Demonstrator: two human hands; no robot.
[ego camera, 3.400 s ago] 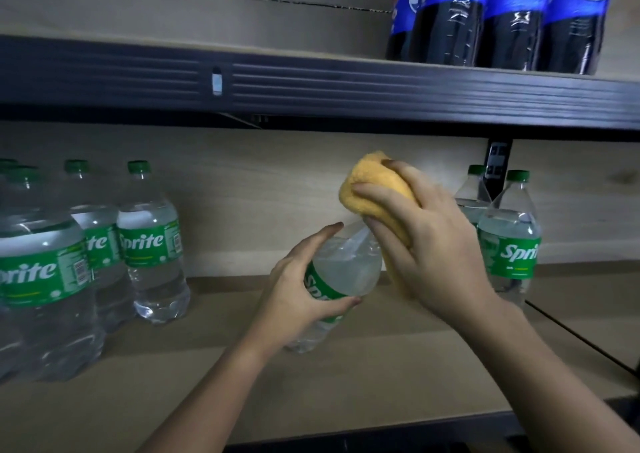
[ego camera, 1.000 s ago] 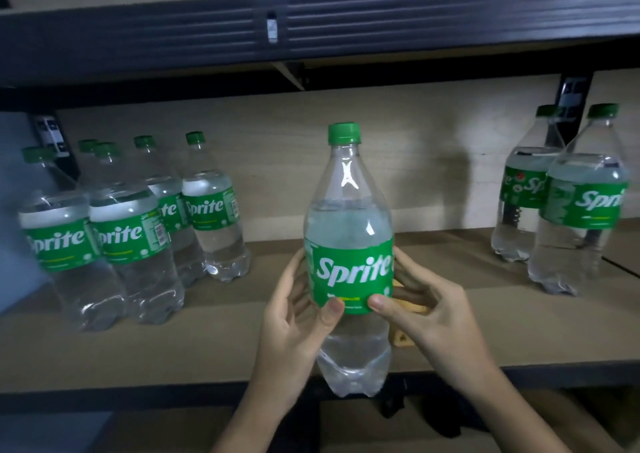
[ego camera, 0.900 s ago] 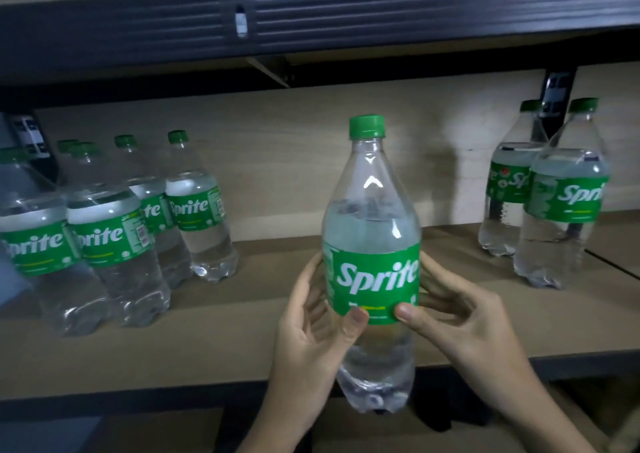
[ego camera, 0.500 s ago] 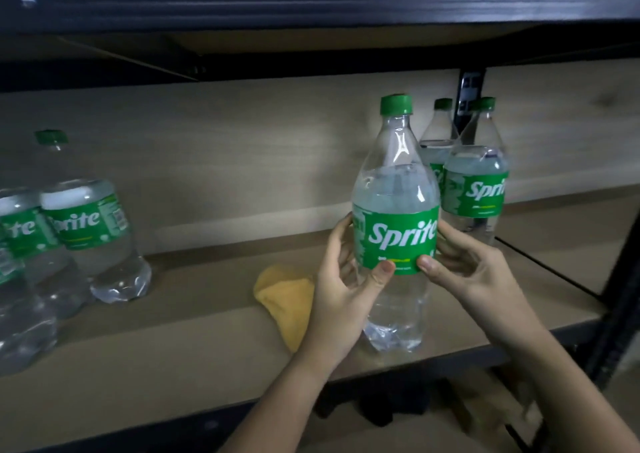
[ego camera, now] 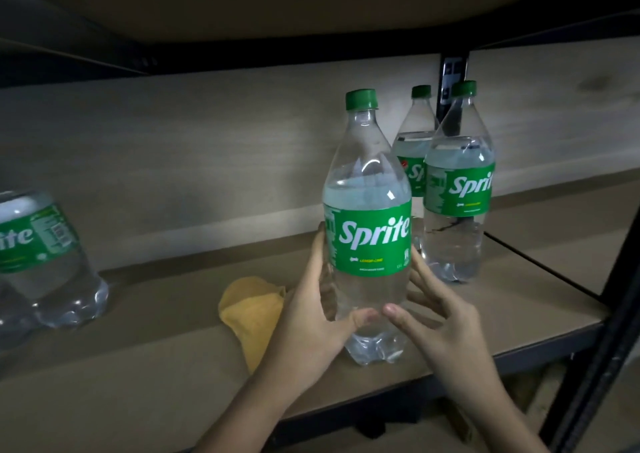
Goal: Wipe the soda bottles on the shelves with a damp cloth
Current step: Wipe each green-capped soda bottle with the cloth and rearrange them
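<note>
a sprite bottle (ego camera: 369,217) is seen upright at the near edge of the wooden shelf (ego camera: 145,359), green cap up, label facing the camera, its base apparently set on the board close to the front edge. it is held between both hands. the left hand (ego camera: 311,317) is wrapped round the bottle's left side below the label, fingers curled behind the clear body, thumb laid across the front low down; this grip is closed on the bottle. the right hand (ego camera: 440,317) is placed at the bottle's right side, thumb tip meeting the front of the bottle beside the left thumb, fingers spread and only loosely bent behind and to the right; firm contact of those fingers cannot be told, so the right grip is read as a light pinch on the bottle.

the yellow cloth (ego camera: 251,314) is left lying crumpled on the shelf, just left of the left hand, partly hidden by the wrist, held by neither hand.

two more sprite bottles (ego camera: 457,189) are stood upright farther back on the right, close together, near a black upright post (ego camera: 450,82). another sprite bottle (ego camera: 45,262) is cut off at the left edge, well apart from the held one. the underside of the shelf above is seen dark across the top.
</note>
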